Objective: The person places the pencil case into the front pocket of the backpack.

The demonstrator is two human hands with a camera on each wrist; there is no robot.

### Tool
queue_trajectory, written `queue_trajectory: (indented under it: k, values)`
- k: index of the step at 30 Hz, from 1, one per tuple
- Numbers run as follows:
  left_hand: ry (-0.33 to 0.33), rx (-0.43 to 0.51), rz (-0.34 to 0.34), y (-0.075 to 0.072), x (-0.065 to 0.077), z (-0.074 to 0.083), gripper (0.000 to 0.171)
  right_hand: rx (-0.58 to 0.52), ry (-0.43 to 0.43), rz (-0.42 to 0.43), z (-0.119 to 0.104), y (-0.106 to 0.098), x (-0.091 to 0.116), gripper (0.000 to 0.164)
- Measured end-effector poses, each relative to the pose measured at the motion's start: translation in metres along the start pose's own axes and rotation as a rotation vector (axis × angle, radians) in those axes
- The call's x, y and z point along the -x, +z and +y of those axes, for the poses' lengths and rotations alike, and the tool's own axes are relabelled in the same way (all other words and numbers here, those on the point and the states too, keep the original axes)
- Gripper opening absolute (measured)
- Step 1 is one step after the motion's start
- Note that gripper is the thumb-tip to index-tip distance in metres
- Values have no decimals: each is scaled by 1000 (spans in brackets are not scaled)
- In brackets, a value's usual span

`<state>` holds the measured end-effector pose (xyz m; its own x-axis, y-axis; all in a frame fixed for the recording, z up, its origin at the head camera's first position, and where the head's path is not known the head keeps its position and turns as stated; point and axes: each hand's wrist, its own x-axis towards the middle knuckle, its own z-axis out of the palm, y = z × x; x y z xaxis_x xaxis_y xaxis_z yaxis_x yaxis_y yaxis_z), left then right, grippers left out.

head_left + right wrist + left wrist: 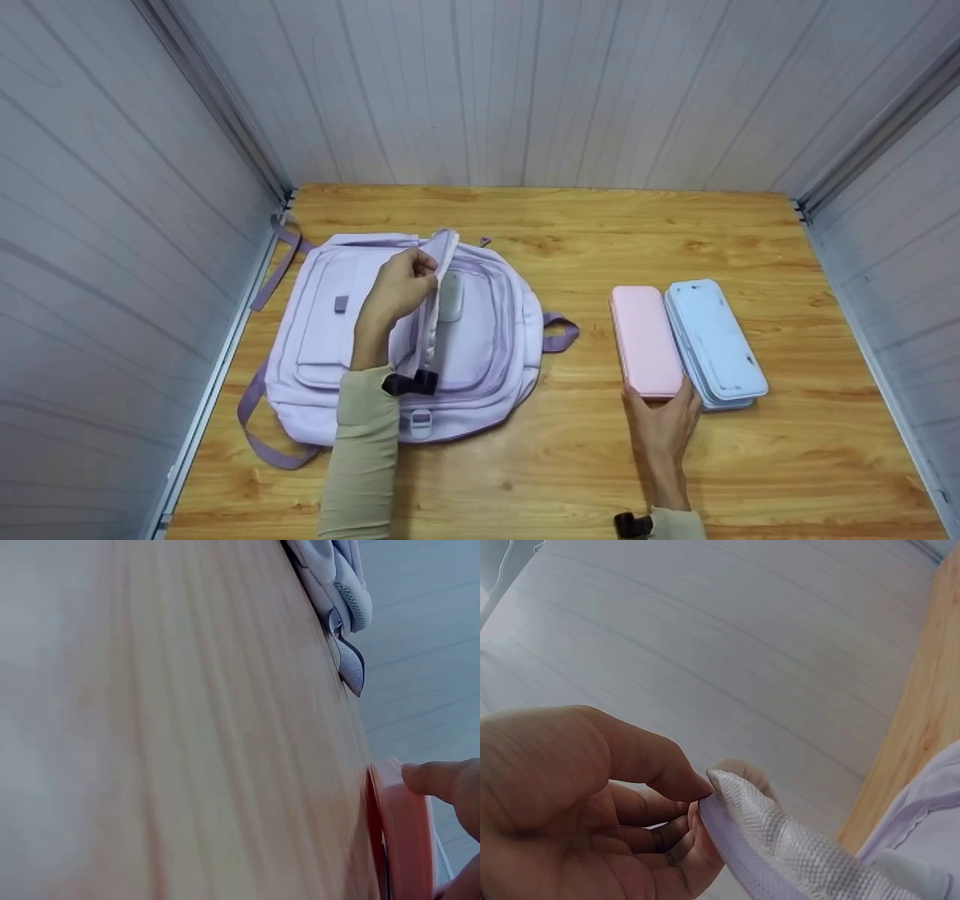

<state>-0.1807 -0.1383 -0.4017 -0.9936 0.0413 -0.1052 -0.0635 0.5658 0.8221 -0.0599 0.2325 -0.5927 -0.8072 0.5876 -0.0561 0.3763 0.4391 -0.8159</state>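
Observation:
A lilac backpack [322,330] lies on the wooden table with its front pocket pulled open. My left hand [401,285] pinches the upper edge of the pocket flap [442,277] between thumb and fingers and holds it raised. The left wrist view shows the flap's pale woven lining [780,840] at the fingertips. A whitish rounded object [451,298] lies inside the pocket, partly covered by the flap. At the right, my right hand [661,424] grips the near end of a pink pencil case [649,341], thumb and fingers on opposite sides. The right wrist view shows the thumb against the case [405,840].
A light blue case [716,337] lies close along the pink one's right side. Straps trail from the backpack, and its purple top loop [559,334] points toward the cases. Pale panel walls [487,90] enclose the table [555,450] at the back and sides.

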Motion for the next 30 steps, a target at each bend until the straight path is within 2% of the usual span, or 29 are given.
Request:
queue_trajectory:
  k: [9,22,30]
  values:
    - [5,3,-18,-2,0,-1,25,-49,-63,67,-1,-2,0,96]
    - [-3,4,-7,-1,0,-1,24,-117,-95,97,-7,-9,-2,93]
    - [6,0,-3,0,1,0,24,-254,-125,107,-12,-13,-6,88]
